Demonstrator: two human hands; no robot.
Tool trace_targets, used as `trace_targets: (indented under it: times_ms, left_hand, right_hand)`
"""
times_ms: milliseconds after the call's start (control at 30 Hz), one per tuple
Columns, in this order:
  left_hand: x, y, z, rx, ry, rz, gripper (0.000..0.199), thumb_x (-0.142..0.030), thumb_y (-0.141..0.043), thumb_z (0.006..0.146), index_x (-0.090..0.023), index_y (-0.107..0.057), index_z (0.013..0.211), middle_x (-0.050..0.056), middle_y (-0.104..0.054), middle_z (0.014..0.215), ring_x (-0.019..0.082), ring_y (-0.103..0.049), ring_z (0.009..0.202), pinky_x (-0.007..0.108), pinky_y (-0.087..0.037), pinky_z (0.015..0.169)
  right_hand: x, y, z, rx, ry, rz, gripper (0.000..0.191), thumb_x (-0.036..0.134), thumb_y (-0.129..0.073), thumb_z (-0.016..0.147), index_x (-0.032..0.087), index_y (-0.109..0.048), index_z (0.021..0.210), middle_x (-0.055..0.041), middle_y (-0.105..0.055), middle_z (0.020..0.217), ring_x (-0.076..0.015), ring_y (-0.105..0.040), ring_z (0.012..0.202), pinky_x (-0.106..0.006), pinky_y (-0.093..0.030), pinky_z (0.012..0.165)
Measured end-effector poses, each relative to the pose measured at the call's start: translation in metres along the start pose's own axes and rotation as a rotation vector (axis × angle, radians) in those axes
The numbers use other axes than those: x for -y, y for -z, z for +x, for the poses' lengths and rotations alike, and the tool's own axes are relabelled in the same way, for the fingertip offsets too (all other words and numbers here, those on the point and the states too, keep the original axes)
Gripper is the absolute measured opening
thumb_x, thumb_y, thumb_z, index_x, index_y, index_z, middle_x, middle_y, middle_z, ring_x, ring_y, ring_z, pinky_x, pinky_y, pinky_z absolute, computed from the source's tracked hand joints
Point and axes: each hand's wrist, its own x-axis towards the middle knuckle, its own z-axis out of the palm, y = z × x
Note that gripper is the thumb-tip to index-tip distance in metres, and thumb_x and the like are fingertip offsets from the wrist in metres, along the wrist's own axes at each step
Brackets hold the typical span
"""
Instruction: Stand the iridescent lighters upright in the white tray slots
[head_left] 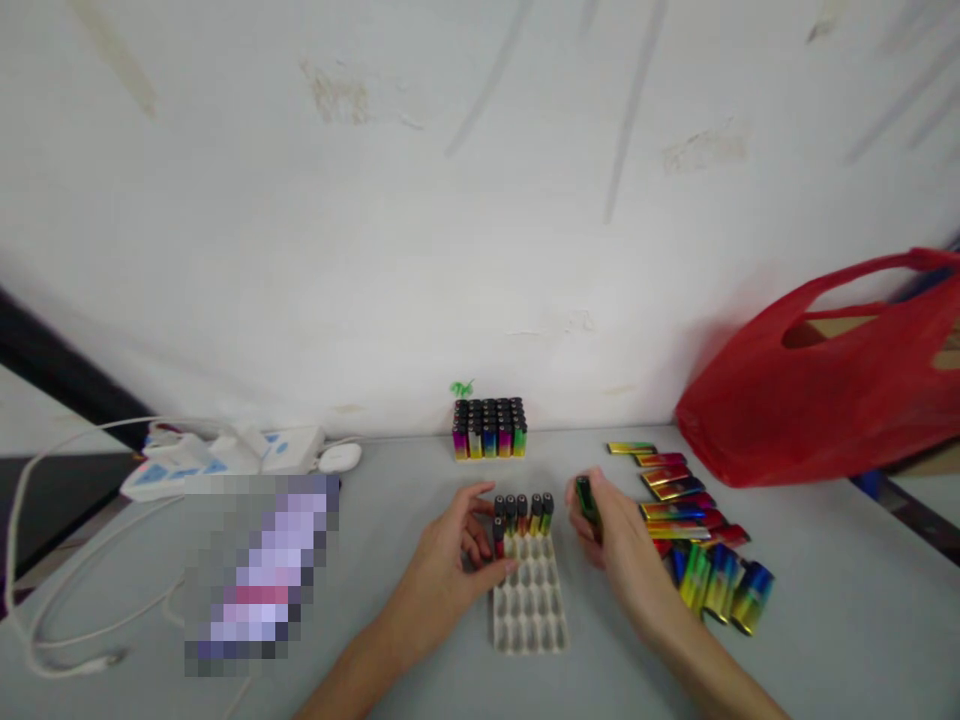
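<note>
Before me on the table lies a pale tray [529, 605] with rows of slots. Several lighters [522, 515] with black tops and coloured metallic bodies stand in its far row, and one more stands in the second row at the left. My left hand [457, 555] grips the tray's left side, its thumb over the slots and its fingers curled beside the lighters. To the right of the tray, my right hand [611, 520] is closed around a dark green lighter [587, 497], held tilted; the fingers hide part of it.
Several loose colourful lighters [724, 580] lie in a pile at the right. A filled block of lighters [490, 430] stands by the wall. At the back right is a red bag [817, 390]. A power strip [292, 448], white cables [34, 600] and a blurred-out device [270, 565] occupy the left.
</note>
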Motion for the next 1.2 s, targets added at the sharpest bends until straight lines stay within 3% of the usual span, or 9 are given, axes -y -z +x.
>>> trace_targets:
  times_ms: [100,200,367,500,633,833,967,1100,1200]
  left_hand:
    - [-0.001,0.000,0.000,-0.006,0.000,-0.004,0.077,-0.025,-0.086,0.081,-0.025,-0.054,0.150,0.006,-0.072,0.120,0.016,-0.066,0.076,0.033,-0.057,0.076]
    - [-0.001,-0.001,0.001,-0.010,-0.001,-0.013,0.077,-0.024,-0.087,0.080,-0.024,-0.054,0.150,0.007,-0.073,0.121,0.016,-0.066,0.075,0.033,-0.057,0.076]
    - [0.000,-0.001,0.001,-0.009,0.012,-0.007,0.078,-0.022,-0.086,0.079,-0.024,-0.055,0.150,0.007,-0.073,0.122,0.016,-0.066,0.076,0.033,-0.056,0.075]
    - [0.002,-0.001,0.001,-0.011,0.003,-0.011,0.078,-0.022,-0.087,0.079,-0.024,-0.055,0.150,0.007,-0.073,0.121,0.017,-0.066,0.076,0.033,-0.056,0.075]
    - [0.003,0.000,0.001,0.006,-0.012,0.002,0.077,-0.023,-0.087,0.082,-0.024,-0.053,0.151,0.007,-0.073,0.122,0.017,-0.067,0.077,0.033,-0.056,0.075]
    - [0.001,0.001,0.000,0.016,-0.039,0.015,0.074,-0.032,-0.088,0.085,-0.022,-0.053,0.150,0.007,-0.072,0.117,0.017,-0.066,0.078,0.032,-0.056,0.074]
    - [0.000,0.001,0.000,0.021,-0.038,0.005,0.079,-0.026,-0.089,0.080,-0.022,-0.053,0.150,0.008,-0.072,0.121,0.016,-0.064,0.077,0.031,-0.055,0.073]
    - [0.000,0.001,0.000,0.026,-0.031,-0.022,0.080,-0.018,-0.084,0.078,-0.022,-0.051,0.151,0.008,-0.071,0.123,0.016,-0.064,0.077,0.031,-0.055,0.073]
    - [0.001,0.000,0.000,0.025,-0.027,-0.022,0.080,-0.021,-0.086,0.079,-0.022,-0.051,0.151,0.007,-0.071,0.120,0.016,-0.064,0.077,0.032,-0.054,0.073]
  right_hand:
    - [0.006,-0.003,-0.005,-0.142,0.194,-0.055,0.048,0.073,-0.065,0.099,0.025,-0.068,0.100,0.0028,-0.050,0.070,-0.0171,-0.040,0.057,-0.031,-0.030,0.051]
    - [0.012,-0.004,-0.007,-0.162,0.289,-0.171,0.045,0.068,-0.062,0.104,0.025,-0.073,0.110,-0.0002,-0.061,0.075,-0.0208,-0.054,0.068,-0.032,-0.043,0.065]
    - [0.021,-0.004,-0.009,-0.216,0.356,-0.253,0.039,0.061,-0.068,0.103,0.026,-0.076,0.117,-0.0043,-0.071,0.093,-0.0243,-0.063,0.091,-0.034,-0.046,0.079]
    - [0.027,-0.003,-0.013,-0.150,0.457,-0.290,0.026,0.051,-0.073,0.102,0.029,-0.082,0.115,-0.0067,-0.075,0.110,-0.0273,-0.063,0.102,-0.038,-0.046,0.090]
    - [0.031,-0.002,-0.020,0.021,0.571,-0.395,0.011,0.038,-0.083,0.097,0.033,-0.085,0.107,-0.0055,-0.077,0.102,-0.0285,-0.062,0.100,-0.041,-0.044,0.092]
    - [0.023,-0.003,-0.023,0.229,0.751,-0.672,0.024,0.028,-0.087,0.096,0.037,-0.084,0.118,-0.0021,-0.084,0.105,-0.0277,-0.065,0.099,-0.046,-0.043,0.097]
    - [0.017,-0.001,-0.021,0.260,0.858,-0.842,0.024,0.034,-0.085,0.098,0.033,-0.081,0.122,-0.0010,-0.084,0.104,-0.0262,-0.065,0.096,-0.047,-0.040,0.095]
    - [0.014,-0.001,-0.021,0.279,0.888,-0.941,0.021,0.033,-0.083,0.100,0.032,-0.079,0.122,0.0005,-0.085,0.104,-0.0244,-0.065,0.093,-0.044,-0.039,0.091]
    - [0.015,-0.001,-0.021,0.283,0.907,-0.955,0.022,0.034,-0.082,0.102,0.031,-0.078,0.123,0.0002,-0.084,0.098,-0.0239,-0.063,0.090,-0.041,-0.038,0.086]
